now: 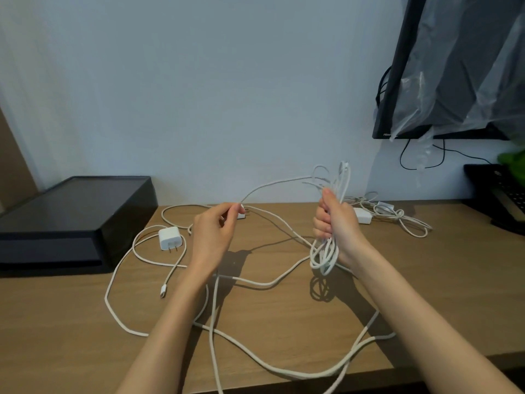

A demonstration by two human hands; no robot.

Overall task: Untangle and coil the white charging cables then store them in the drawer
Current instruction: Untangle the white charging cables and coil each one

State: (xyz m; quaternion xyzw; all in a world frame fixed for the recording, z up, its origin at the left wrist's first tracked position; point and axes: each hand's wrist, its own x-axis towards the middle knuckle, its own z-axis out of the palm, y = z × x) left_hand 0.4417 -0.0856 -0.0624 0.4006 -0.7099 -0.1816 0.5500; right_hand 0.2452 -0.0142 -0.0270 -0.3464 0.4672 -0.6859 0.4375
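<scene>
Just right of the black box (pixel 71 217), loose white cables (pixel 255 283) sprawl over the tabletop (pixel 440 280), some cut off at the lower edge. Further right the left hand (pixel 213 234) pinches one strand; farthest right, the right hand (pixel 338 223) grips a coiled bundle (pixel 325 255).

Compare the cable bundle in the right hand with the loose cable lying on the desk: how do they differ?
The bundle is gathered into tight loops; the loose cable sprawls in wide curves. The right hand grips the bundle above the desk, the left hand pinching its strand; the loose cable rests flat on it. Both are white.
</scene>
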